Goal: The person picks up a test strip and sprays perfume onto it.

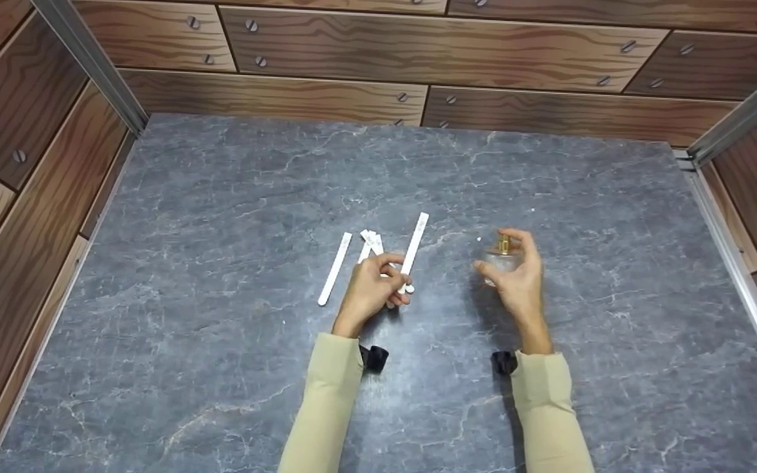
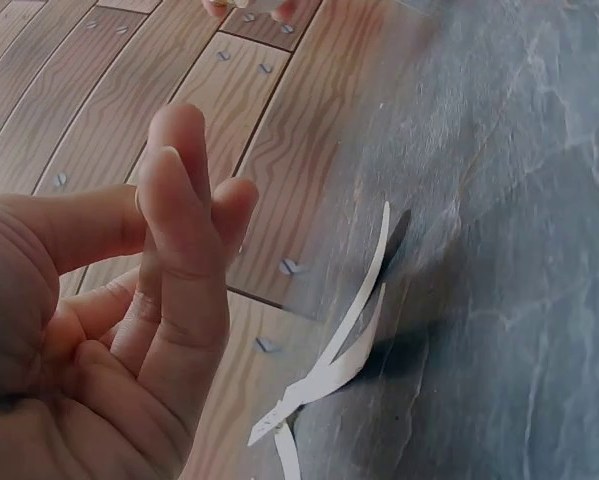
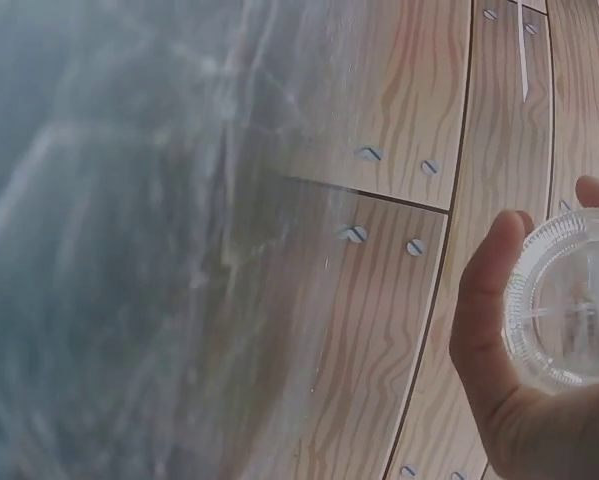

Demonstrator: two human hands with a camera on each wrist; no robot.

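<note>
My left hand [image 1: 373, 286] pinches a white paper test strip [image 1: 416, 243] near its lower end, the strip slanting up and away. In the left wrist view the thumb and fingertips [image 2: 184, 210] meet, and the held strip is hidden behind them. My right hand [image 1: 522, 282] holds a clear glass perfume bottle [image 1: 502, 261] with a gold spray neck, thumb on its side and a finger at the top. The right wrist view shows the bottle's round ridged base [image 3: 564, 300]. Several overlapping white strips [image 1: 370, 242] lie under and beside my left hand.
One separate white strip [image 1: 335, 269] lies left of the overlapping ones. The grey marbled tabletop [image 1: 221, 328] runs to wood-patterned panels [image 1: 352, 49] at the back and sides. Metal rails [image 1: 746, 295] edge the sides.
</note>
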